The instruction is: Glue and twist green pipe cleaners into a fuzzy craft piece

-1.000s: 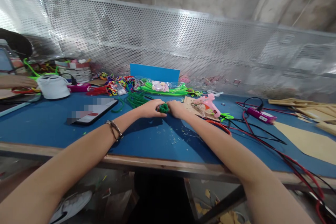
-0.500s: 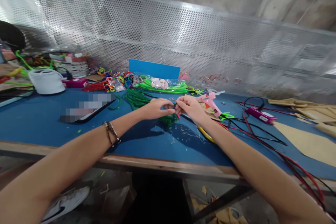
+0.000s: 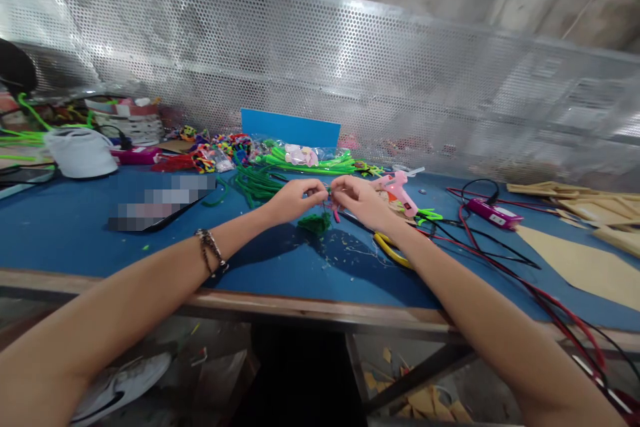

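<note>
Left hand (image 3: 295, 199) and right hand (image 3: 361, 200) pinch one small piece (too fine to identify) just above a green fuzzy clump (image 3: 315, 222), midway back from the table's (image 3: 75, 227) front edge.

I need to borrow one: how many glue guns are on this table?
1. A pink glue gun lies on the blue table, just beyond the right hand. The craft clutter along the back edge could hide another.
</note>
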`<act>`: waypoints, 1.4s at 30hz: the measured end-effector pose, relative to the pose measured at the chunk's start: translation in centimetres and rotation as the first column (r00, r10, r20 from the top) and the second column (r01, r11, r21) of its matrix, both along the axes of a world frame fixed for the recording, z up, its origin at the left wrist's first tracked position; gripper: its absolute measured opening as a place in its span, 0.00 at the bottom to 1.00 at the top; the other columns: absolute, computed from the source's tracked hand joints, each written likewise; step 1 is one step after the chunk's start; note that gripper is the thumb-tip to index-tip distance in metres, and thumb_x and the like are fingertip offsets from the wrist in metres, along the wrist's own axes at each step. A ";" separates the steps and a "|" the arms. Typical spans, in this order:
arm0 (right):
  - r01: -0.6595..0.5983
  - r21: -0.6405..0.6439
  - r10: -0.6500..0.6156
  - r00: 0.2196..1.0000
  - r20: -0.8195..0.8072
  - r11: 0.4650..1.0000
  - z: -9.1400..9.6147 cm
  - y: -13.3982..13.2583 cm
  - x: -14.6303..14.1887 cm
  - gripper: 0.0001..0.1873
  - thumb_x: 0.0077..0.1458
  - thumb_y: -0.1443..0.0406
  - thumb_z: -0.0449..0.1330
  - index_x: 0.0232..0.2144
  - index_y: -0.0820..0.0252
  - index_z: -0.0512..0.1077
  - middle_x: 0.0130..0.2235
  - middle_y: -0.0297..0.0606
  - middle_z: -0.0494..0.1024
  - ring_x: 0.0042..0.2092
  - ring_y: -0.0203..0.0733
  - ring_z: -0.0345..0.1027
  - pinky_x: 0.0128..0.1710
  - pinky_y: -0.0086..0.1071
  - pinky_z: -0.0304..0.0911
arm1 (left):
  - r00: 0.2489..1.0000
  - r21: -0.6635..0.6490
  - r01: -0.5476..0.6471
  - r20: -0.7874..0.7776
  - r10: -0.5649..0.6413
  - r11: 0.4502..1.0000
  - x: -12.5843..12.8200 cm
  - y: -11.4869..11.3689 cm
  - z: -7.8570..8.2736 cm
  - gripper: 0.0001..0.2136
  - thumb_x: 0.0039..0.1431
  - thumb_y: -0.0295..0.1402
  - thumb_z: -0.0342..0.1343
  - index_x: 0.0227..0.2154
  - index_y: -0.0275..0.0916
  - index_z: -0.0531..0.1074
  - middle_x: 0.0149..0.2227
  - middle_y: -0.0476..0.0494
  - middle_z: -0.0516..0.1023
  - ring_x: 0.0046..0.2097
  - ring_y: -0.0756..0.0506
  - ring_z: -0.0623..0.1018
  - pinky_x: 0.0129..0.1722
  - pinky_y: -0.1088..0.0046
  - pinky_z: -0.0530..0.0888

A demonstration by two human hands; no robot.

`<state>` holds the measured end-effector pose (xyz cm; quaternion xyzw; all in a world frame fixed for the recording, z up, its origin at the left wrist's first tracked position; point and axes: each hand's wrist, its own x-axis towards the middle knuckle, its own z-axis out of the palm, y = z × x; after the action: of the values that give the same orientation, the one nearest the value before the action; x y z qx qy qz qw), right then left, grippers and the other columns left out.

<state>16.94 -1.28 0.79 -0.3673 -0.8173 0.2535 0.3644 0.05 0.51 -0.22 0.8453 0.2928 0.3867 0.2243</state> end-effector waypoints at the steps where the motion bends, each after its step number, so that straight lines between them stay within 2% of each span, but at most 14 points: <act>1: -0.018 0.023 0.016 0.994 0.109 1.000 0.1 -0.1 0.3 0.06 0.47 0.69 0.51 0.31 0.61 0.63 0.27 0.32 0.68 0.26 0.30 0.62 0.26 0.27 0.60 | 1.000 -0.025 -0.006 0.030 0.007 1.000 -0.1 0.2 -0.1 0.07 0.50 0.32 0.45 0.22 0.36 0.63 0.20 0.52 0.66 0.24 0.53 0.67 0.26 0.79 0.63; 3: -0.052 0.027 0.042 0.954 0.298 0.998 0.3 -0.3 0.6 0.13 0.44 0.69 0.54 0.36 0.62 0.63 0.32 0.35 0.69 0.28 0.31 0.61 0.27 0.27 0.59 | 0.994 -0.104 0.015 0.107 -0.004 0.994 -0.1 0.6 -0.2 0.05 0.51 0.31 0.44 0.23 0.36 0.61 0.21 0.53 0.65 0.23 0.53 0.68 0.26 0.79 0.64; 6: -0.055 0.024 0.041 0.914 0.404 0.998 0.3 -0.5 0.2 0.16 0.44 0.64 0.56 0.37 0.64 0.63 0.32 0.35 0.69 0.27 0.31 0.59 0.26 0.27 0.57 | 0.970 -0.233 0.116 0.237 -0.059 0.966 0.0 0.6 -0.2 0.04 0.51 0.29 0.43 0.24 0.36 0.59 0.23 0.52 0.66 0.24 0.54 0.70 0.29 0.78 0.67; 11: -0.039 0.072 0.012 0.940 0.342 0.997 -0.1 0.2 -1.1 0.09 0.49 0.63 0.50 0.28 0.64 0.67 0.26 0.32 0.68 0.25 0.31 0.57 0.26 0.26 0.55 | 0.916 -0.369 0.231 0.394 -0.073 0.901 0.2 0.0 0.2 0.04 0.51 0.28 0.45 0.23 0.36 0.60 0.23 0.52 0.68 0.26 0.53 0.71 0.30 0.78 0.68; 16: 0.062 0.051 -0.074 0.959 0.272 0.997 0.5 1.4 0.2 0.14 0.49 0.61 0.50 0.24 0.64 0.70 0.22 0.33 0.69 0.25 0.32 0.59 0.25 0.26 0.54 | 0.776 -0.440 0.260 0.625 0.086 0.859 -0.3 0.3 1.1 0.05 0.49 0.26 0.45 0.20 0.36 0.60 0.22 0.53 0.66 0.25 0.56 0.69 0.31 0.78 0.66; 19: 0.107 -0.042 -0.095 0.970 0.225 0.993 1.2 2.3 1.1 0.16 0.49 0.59 0.49 0.25 0.65 0.71 0.21 0.33 0.68 0.23 0.31 0.59 0.23 0.26 0.54 | 0.700 -0.450 0.230 0.693 0.175 0.863 -0.9 0.6 1.6 0.06 0.50 0.25 0.45 0.19 0.36 0.60 0.21 0.53 0.64 0.23 0.57 0.65 0.28 0.79 0.64; 22: 0.135 -0.120 -0.114 0.979 0.166 0.983 2.1 3.4 1.3 0.15 0.51 0.61 0.47 0.27 0.65 0.70 0.21 0.33 0.68 0.21 0.30 0.58 0.22 0.26 0.54 | 0.733 -0.456 0.150 0.647 0.211 0.877 -1.3 0.7 1.8 0.07 0.50 0.25 0.46 0.19 0.36 0.61 0.22 0.52 0.63 0.22 0.57 0.62 0.26 0.79 0.62; 26: 0.225 0.012 -0.217 0.924 0.315 0.974 3.3 4.4 0.8 0.08 0.48 0.66 0.52 0.24 0.63 0.69 0.15 0.28 0.63 0.17 0.28 0.52 0.19 0.26 0.49 | 0.816 -0.452 0.072 0.539 0.208 0.889 -1.2 0.8 1.5 0.07 0.49 0.26 0.47 0.18 0.36 0.60 0.19 0.53 0.60 0.21 0.57 0.60 0.24 0.80 0.60; 28: 0.158 -0.014 -0.134 0.880 0.455 0.987 3.8 4.6 0.4 0.04 0.44 0.68 0.55 0.22 0.62 0.69 0.14 0.26 0.63 0.16 0.28 0.51 0.18 0.26 0.48 | 0.842 -0.448 0.055 0.501 0.200 0.893 -1.1 0.9 1.3 0.08 0.49 0.27 0.47 0.17 0.36 0.59 0.18 0.53 0.59 0.21 0.56 0.60 0.23 0.80 0.59; 30: 0.029 -0.108 0.035 0.833 0.552 0.994 4.0 4.4 0.1 0.06 0.43 0.67 0.57 0.18 0.61 0.67 0.13 0.26 0.63 0.15 0.27 0.52 0.17 0.25 0.47 | 0.855 -0.438 0.052 0.484 0.186 0.898 -1.0 1.1 1.1 0.07 0.49 0.27 0.47 0.18 0.37 0.60 0.17 0.53 0.59 0.21 0.56 0.60 0.22 0.79 0.58; 32: -0.078 -0.232 0.200 0.800 0.565 0.970 4.1 4.0 -0.3 0.10 0.46 0.64 0.55 0.17 0.61 0.68 0.12 0.26 0.64 0.14 0.27 0.51 0.16 0.25 0.47 | 0.863 -0.417 0.054 0.477 0.168 0.907 -0.9 1.1 1.0 0.07 0.49 0.28 0.47 0.18 0.37 0.60 0.17 0.53 0.59 0.20 0.56 0.60 0.21 0.79 0.57; 35: -0.135 -0.387 0.339 0.781 0.525 0.912 4.0 3.2 -0.9 0.15 0.51 0.60 0.50 0.24 0.61 0.72 0.14 0.29 0.68 0.14 0.27 0.51 0.15 0.25 0.49 | 0.874 -0.396 0.058 0.463 0.145 0.917 -0.9 1.1 0.9 0.07 0.48 0.28 0.48 0.17 0.37 0.60 0.16 0.54 0.58 0.20 0.56 0.59 0.20 0.79 0.55; 37: -0.144 -0.413 0.363 0.772 0.521 0.899 4.0 2.7 -1.3 0.15 0.51 0.60 0.50 0.27 0.61 0.74 0.17 0.30 0.70 0.15 0.26 0.52 0.16 0.24 0.50 | 0.880 -0.390 0.059 0.455 0.137 0.919 -0.9 1.1 0.9 0.07 0.48 0.28 0.48 0.18 0.36 0.60 0.16 0.54 0.58 0.19 0.56 0.58 0.20 0.79 0.55; 42: -0.184 -0.299 0.335 0.722 0.605 0.936 4.1 2.2 -2.0 0.13 0.51 0.64 0.50 0.31 0.57 0.74 0.28 0.32 0.75 0.21 0.28 0.59 0.19 0.23 0.54 | 0.876 -0.350 0.086 0.473 0.097 0.933 -0.9 1.3 0.6 0.06 0.48 0.29 0.48 0.18 0.36 0.60 0.16 0.54 0.58 0.20 0.57 0.58 0.20 0.79 0.55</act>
<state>14.95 0.87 4.89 -0.3509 -0.9027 0.2479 -0.0221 -0.87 1.81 0.41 0.6653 0.2960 0.5254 0.4401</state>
